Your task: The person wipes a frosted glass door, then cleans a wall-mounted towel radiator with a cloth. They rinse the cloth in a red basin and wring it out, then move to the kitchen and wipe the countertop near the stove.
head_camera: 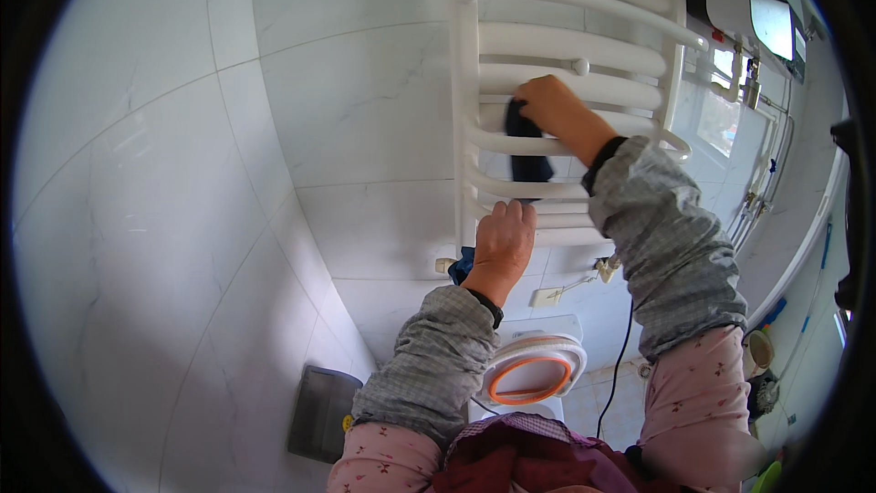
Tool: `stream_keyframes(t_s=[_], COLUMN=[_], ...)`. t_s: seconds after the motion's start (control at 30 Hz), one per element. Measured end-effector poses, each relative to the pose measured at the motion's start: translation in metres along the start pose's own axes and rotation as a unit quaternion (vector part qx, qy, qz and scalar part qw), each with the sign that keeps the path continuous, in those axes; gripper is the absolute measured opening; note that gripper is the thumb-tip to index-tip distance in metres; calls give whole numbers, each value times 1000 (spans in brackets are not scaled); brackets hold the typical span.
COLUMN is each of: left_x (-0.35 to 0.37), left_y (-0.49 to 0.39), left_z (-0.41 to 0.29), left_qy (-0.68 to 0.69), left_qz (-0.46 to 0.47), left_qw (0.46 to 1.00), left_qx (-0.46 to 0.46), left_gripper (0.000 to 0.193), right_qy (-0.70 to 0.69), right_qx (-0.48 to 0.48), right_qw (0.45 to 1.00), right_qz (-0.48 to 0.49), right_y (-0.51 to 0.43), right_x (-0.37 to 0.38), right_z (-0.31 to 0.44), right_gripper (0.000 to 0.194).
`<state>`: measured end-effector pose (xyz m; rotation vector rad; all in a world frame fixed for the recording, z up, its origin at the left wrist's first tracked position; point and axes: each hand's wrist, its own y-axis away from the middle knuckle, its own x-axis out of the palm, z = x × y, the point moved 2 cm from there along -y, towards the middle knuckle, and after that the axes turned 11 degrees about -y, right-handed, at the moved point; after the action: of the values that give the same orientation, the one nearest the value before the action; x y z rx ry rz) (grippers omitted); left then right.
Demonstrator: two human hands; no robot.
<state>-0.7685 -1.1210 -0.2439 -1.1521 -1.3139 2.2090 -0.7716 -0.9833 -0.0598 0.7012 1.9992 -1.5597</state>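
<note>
A white towel-rail radiator point(571, 41) with curved bars is fixed to the tiled wall before me. My right hand point(551, 109) grips the upper end of a dark cloth point(528, 150), which hangs over a bar near the middle of the rail. Lower and to the left, my left hand point(505, 243) is at the lower bars with its fingers curled; whether they hold the dark cloth's lower end is hidden. A blue cloth point(462, 266) shows beside my left wrist, close to the rail's lower left corner.
Below the rail is a toilet point(534, 373) with an orange-rimmed seat. A grey bin point(321, 414) is at the lower left. A black cable point(618, 366) hangs right of the toilet. Pipes and valves point(751, 82) line the wall at right. A wall socket point(546, 297) sits under the rail.
</note>
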Motion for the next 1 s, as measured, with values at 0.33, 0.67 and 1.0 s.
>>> stream_keyframes(t_s=[0.33,0.67,1.0], left_x=[2,-3,-3], left_y=[-2,-3,-3], left_z=[0,-2,-3], left_qy=[-2,-10,-28], left_qz=[-33,19,11], left_qw=[999,1000,1000], left_qx=[10,8,8], left_gripper=[8,13,10], right_qy=[-160,-116,-36], right_qx=[58,39,161], right_qw=[985,993,986], right_qz=[28,2,-26], right_y=[3,79,138], right_x=[-15,-58,-98], right_z=[15,-112,-158], right_gripper=[30,29,25])
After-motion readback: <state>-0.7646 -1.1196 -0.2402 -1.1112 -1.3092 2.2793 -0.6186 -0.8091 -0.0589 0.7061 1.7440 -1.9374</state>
